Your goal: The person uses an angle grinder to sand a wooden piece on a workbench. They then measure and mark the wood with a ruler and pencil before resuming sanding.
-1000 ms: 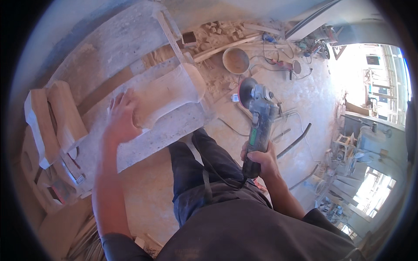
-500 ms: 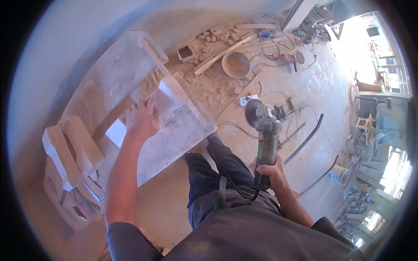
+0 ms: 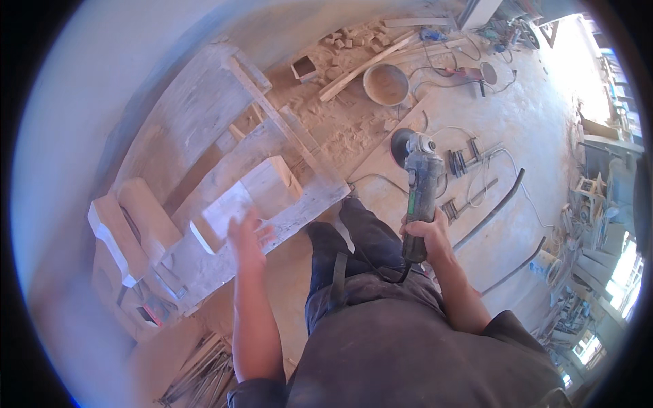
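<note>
My right hand (image 3: pixel 428 235) is closed round the body of an angle grinder (image 3: pixel 420 187). The grinder stands upright in the hand, its round disc (image 3: pixel 401 146) at the top and its cord hanging below. My left hand (image 3: pixel 249 234), slightly blurred, has its fingers spread and holds nothing. It is at the near edge of a pale, shaped wooden piece (image 3: pixel 269 183); I cannot tell whether it touches it. That piece lies on a worn, dusty workbench (image 3: pixel 309 204). Two similar curved wooden pieces (image 3: pixel 146 214) rest at the bench's left end.
A wooden bar (image 3: pixel 272 112) runs across the bench. Beyond it are a round basin (image 3: pixel 386 85), a square wooden box (image 3: pixel 304 69) and wood offcuts amid shavings. Clamps (image 3: pixel 464 158), cords and a curved black bar (image 3: pixel 493 207) lie on the floor at right. Another disc tool (image 3: pixel 469 73) lies farther off.
My left hand has come off the wooden piece's top toward me, fingers spreading. The piece now lies turned differently on the bench. The grinder stays in my right hand; the whole view has shifted.
</note>
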`<act>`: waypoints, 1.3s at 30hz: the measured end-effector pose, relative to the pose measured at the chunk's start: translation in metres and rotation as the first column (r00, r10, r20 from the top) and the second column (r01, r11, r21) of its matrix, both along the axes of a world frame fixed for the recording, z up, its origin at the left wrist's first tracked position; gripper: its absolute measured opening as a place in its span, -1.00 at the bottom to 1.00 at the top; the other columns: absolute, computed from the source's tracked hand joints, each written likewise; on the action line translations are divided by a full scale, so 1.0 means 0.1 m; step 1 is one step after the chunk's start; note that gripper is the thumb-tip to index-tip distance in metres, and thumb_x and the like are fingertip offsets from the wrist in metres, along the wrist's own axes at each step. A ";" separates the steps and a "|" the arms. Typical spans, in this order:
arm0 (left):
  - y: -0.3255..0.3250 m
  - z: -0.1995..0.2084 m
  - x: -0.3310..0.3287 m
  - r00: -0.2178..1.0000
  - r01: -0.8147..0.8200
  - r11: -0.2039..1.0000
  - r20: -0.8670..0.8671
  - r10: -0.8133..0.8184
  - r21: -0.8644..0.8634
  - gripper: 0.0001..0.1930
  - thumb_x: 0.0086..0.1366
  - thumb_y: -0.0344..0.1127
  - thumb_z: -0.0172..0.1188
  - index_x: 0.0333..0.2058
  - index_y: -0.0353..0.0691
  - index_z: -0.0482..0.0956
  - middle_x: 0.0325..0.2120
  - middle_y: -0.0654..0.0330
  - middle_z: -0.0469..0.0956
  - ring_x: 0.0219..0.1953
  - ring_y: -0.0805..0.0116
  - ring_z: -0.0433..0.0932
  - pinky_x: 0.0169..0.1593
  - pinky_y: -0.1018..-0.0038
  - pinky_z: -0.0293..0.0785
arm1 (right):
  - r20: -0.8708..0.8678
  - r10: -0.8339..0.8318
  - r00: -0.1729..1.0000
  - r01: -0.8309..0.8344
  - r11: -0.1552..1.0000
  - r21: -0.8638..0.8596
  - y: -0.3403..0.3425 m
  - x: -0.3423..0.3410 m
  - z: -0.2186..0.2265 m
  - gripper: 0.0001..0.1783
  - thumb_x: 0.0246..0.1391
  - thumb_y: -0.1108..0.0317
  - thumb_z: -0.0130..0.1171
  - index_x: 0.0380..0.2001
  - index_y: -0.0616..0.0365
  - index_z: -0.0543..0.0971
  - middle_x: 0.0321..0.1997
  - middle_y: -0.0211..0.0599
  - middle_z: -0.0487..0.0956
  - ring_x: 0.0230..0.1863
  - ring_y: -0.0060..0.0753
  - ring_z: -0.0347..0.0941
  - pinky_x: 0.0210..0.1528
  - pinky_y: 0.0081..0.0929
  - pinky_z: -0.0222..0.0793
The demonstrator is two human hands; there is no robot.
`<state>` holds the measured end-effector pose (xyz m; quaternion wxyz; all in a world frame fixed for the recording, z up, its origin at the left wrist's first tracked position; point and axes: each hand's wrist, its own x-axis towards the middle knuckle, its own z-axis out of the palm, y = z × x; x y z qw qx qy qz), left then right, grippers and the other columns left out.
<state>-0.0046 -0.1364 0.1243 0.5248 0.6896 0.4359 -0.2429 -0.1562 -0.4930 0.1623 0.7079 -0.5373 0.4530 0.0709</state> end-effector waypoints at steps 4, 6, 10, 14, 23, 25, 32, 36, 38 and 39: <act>0.13 0.22 -0.15 0.337 0.334 -0.171 -0.287 -0.897 0.927 -0.04 0.14 -0.17 0.56 0.46 -0.29 0.27 0.27 -0.10 0.47 0.19 -0.10 0.53 0.29 -0.06 0.48 | -0.029 0.139 0.990 -0.140 0.990 -0.029 -0.09 0.16 0.01 -0.51 -0.28 0.45 0.29 -0.16 0.35 0.53 -0.34 -0.13 0.63 -0.38 -0.25 0.64 -0.28 -0.28 0.60; 0.56 -0.02 0.03 0.263 0.404 -0.263 -0.387 -0.884 0.876 0.04 0.07 -0.17 0.60 0.47 -0.29 0.23 0.30 -0.10 0.44 0.27 -0.09 0.46 0.37 -0.06 0.38 | -0.021 0.114 0.993 -0.114 0.993 -0.034 -0.08 0.18 0.03 -0.51 -0.27 0.47 0.31 -0.14 0.35 0.53 -0.32 -0.13 0.63 -0.39 -0.25 0.64 -0.28 -0.29 0.59; 0.75 -0.18 0.32 0.312 0.723 -0.045 -0.383 -0.869 0.690 0.08 0.01 -0.14 0.61 0.45 -0.30 0.22 0.24 -0.07 0.48 0.28 -0.07 0.47 0.36 -0.01 0.39 | -0.014 0.162 0.987 -0.163 0.984 -0.073 -0.14 0.19 0.02 -0.52 -0.27 0.51 0.32 -0.15 0.35 0.53 -0.31 -0.14 0.63 -0.39 -0.25 0.64 -0.28 -0.29 0.59; 0.66 -0.33 0.21 0.307 0.608 0.046 -0.182 -0.934 0.793 0.02 -0.01 -0.13 0.60 0.39 -0.30 0.27 0.15 -0.06 0.52 0.24 -0.12 0.49 0.31 0.02 0.43 | -0.031 0.191 0.981 -0.192 0.979 -0.068 -0.15 0.14 -0.04 -0.52 -0.28 0.51 0.34 -0.15 0.34 0.54 -0.32 -0.16 0.63 -0.38 -0.26 0.64 -0.26 -0.30 0.58; 0.35 -0.30 0.15 0.413 0.555 0.142 -0.124 -0.902 0.820 0.00 0.03 -0.22 0.55 0.42 -0.34 0.26 0.26 -0.15 0.44 0.30 -0.16 0.43 0.40 -0.02 0.32 | -0.135 0.371 0.919 -0.394 0.877 -0.274 0.06 0.07 -0.01 -0.35 -0.27 0.37 0.46 0.00 0.30 0.55 -0.22 -0.20 0.66 -0.23 -0.32 0.59 -0.11 -0.30 0.54; 0.16 -0.30 -0.11 0.440 0.294 0.172 0.027 -0.898 0.940 -0.09 0.11 -0.26 0.53 0.40 -0.32 0.29 0.24 -0.14 0.44 0.29 -0.10 0.43 0.43 -0.03 0.23 | -0.213 0.419 0.883 -0.468 0.823 -0.323 0.24 0.10 0.12 -0.26 -0.25 0.30 0.48 0.08 0.31 0.52 -0.12 -0.10 0.65 -0.10 -0.24 0.59 0.00 -0.23 0.53; -1.04 0.17 -1.12 0.865 0.466 0.667 0.457 -0.207 -0.581 -0.35 0.28 -0.22 0.52 0.26 -0.44 0.54 0.15 0.01 0.65 0.16 0.18 0.64 0.25 0.26 0.55 | -0.157 0.576 0.802 -0.553 0.618 -0.559 1.00 0.06 0.21 -0.25 -0.15 0.26 0.55 0.12 0.28 0.48 -0.22 0.02 0.69 -0.12 -0.01 0.72 -0.03 -0.15 0.61; -1.00 0.24 -0.91 0.971 0.235 0.580 0.213 -0.107 -0.780 -0.53 0.22 -0.36 0.51 0.09 -0.37 0.67 -0.01 0.07 0.73 -0.06 0.30 0.71 0.07 0.32 0.65 | -0.142 0.648 0.748 -0.600 0.570 -0.561 1.33 0.03 0.20 -0.17 -0.12 0.32 0.58 0.20 0.32 0.40 -0.08 -0.17 0.66 0.00 -0.29 0.63 0.08 -0.26 0.56; -0.89 0.20 -0.89 0.988 0.130 0.548 0.156 0.001 -0.826 -0.59 0.19 -0.42 0.50 0.02 -0.35 0.70 -0.04 0.07 0.75 -0.10 0.31 0.72 0.03 0.33 0.67 | -0.090 0.668 0.738 -0.649 0.669 -0.362 1.40 0.12 0.22 -0.17 -0.14 0.29 0.54 0.23 0.29 0.46 0.10 0.08 0.64 0.19 -0.03 0.63 0.18 -0.17 0.53; -0.82 0.17 -0.89 0.990 0.088 0.524 0.134 0.051 -0.847 -0.61 0.17 -0.45 0.49 0.00 -0.35 0.71 -0.04 0.06 0.75 -0.10 0.31 0.72 0.02 0.33 0.67 | -0.099 0.715 0.692 -0.716 0.661 -0.226 1.36 0.17 0.18 -0.16 -0.14 0.30 0.52 0.25 0.29 0.46 0.09 0.07 0.64 0.18 -0.02 0.63 0.17 -0.19 0.54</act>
